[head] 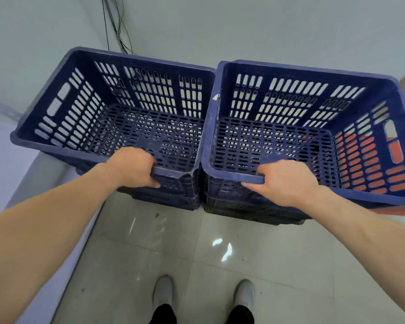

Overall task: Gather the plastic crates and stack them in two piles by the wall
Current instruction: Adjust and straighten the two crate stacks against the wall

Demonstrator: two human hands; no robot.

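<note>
Two piles of dark blue slotted plastic crates stand side by side against the pale wall. The top crate of the left pile (56, 146) is empty, and my left hand (132, 167) is closed over its near rim, fingers inside and thumb outside. The top crate of the right pile (313, 69) is also empty, and my right hand (283, 181) grips its near rim the same way. The two top crates touch along their inner sides. Lower crates (173, 197) of each pile show only as stacked edges below the rims.
Something orange-red (369, 169) shows through the right crate's side slots. Black cables (117, 22) hang down the wall behind the left pile. A pale ledge (14, 174) runs along the left. My two shoes (204, 293) stand on the grey tiled floor.
</note>
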